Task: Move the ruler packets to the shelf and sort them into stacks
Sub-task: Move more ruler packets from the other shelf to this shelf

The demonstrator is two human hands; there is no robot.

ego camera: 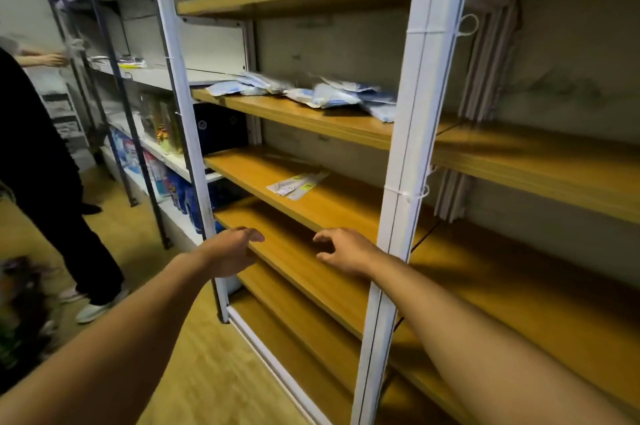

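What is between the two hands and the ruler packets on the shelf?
Nothing but bare wood. In the head view, the left hand and right hand are empty, and only the shelf board stretches up to the ruler packets.

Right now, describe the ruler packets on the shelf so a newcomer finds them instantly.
Find the wooden shelving with white posts. On the board below the one piled with blue-white bags, the ruler packets lie: flat, narrow, clear strips with a yellow label, alone there.
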